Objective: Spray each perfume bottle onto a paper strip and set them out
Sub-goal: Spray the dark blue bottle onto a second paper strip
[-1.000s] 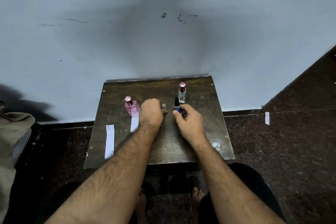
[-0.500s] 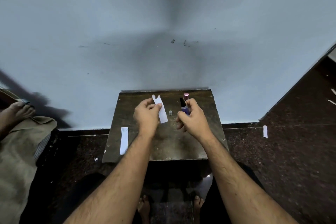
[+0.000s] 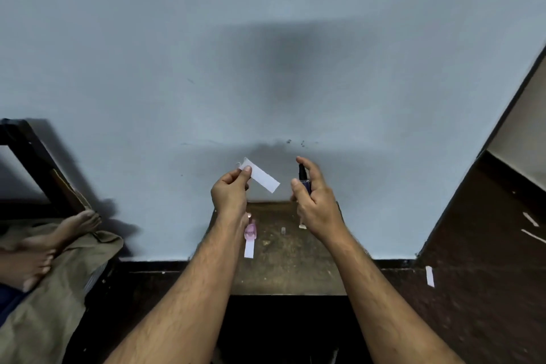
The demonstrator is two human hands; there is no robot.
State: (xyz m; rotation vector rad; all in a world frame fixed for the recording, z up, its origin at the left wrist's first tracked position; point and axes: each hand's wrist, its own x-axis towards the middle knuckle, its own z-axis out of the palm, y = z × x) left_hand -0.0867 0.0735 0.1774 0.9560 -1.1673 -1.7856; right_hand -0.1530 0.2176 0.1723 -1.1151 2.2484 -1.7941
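Observation:
My left hand (image 3: 230, 190) pinches a white paper strip (image 3: 263, 177) by one end and holds it up in front of the wall. My right hand (image 3: 316, 201) grips a small dark blue perfume bottle (image 3: 304, 179) upright, with the index finger on top of its black nozzle, which faces the strip. Below, on the small brown table (image 3: 295, 269), a pink perfume bottle (image 3: 250, 230) stands with another paper strip (image 3: 249, 248) lying in front of it. A small clear cap (image 3: 283, 230) rests on the table. The base of a clear bottle (image 3: 302, 224) shows just under my right hand.
A blue-grey wall stands right behind the table. Another person's bare feet (image 3: 44, 245) rest on an olive cloth (image 3: 59, 289) at the left. Loose paper strips (image 3: 430, 276) lie on the dark floor at the right. A dark frame (image 3: 32, 156) leans at the far left.
Both hands have risen from the table to in front of the wall. The left hand picked up the strip and the right lifted the blue bottle; the view tilted upward.

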